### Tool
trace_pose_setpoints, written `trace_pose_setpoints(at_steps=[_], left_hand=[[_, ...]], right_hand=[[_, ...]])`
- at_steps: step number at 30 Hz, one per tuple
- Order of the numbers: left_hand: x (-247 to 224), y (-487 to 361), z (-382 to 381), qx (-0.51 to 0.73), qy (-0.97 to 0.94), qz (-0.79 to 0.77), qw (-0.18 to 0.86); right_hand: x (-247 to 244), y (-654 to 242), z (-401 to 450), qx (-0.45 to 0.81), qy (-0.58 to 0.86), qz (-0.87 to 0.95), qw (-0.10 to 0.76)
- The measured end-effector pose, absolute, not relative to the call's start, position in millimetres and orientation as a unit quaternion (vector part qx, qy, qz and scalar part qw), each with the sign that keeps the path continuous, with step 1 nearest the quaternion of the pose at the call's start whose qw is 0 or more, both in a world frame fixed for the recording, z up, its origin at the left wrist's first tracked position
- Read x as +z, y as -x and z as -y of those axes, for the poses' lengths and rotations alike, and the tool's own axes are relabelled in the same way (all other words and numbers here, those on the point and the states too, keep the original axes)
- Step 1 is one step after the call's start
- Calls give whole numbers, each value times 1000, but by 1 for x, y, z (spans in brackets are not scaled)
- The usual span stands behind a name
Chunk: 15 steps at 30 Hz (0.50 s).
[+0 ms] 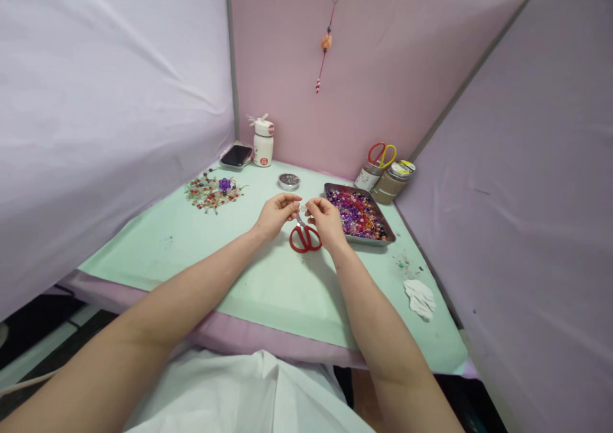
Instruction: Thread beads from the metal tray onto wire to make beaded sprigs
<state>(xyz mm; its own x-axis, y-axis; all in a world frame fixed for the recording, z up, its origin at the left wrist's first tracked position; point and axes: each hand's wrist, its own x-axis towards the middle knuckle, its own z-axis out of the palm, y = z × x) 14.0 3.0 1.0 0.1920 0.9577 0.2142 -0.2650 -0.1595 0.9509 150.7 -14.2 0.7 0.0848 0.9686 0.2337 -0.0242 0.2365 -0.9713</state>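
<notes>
My left hand (pixel 278 216) and my right hand (pixel 325 219) are close together above the middle of the table, fingertips pinched. Between them is a small clear, whitish piece (pixel 302 209), perhaps beads; its kind is too small to make out. Both hands seem to grip it from either side. Just below my fingers lie scissors with red handles (pixel 305 239), their blades partly hidden by my hands. To the right, next to my right hand, a metal tray (pixel 368 241) holds many purple, red and orange beads. A small round dish (pixel 289 181) with tiny dark pieces stands behind my hands.
A pile of beaded strands (pixel 211 193) lies at the left. Behind are a phone (pixel 236 156) and a white bottle (pixel 263 144). At back right stand a can with scissors (pixel 368 177) and a lidded jar (pixel 393 182). A crumpled white glove (pixel 420 299) lies front right. A beaded pendant (pixel 326 42) hangs behind.
</notes>
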Motion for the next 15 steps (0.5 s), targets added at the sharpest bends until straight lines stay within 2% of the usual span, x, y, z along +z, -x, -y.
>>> trace_pose_setpoints(at_steps=[6,15], left_hand=[[2,-14,0,556,-560,-343,509],[0,-14,-2,560,-558,-335,513]], right_hand=[[1,-147,16,497,408,488,590],[-2,-149,13,436,423,536,586]])
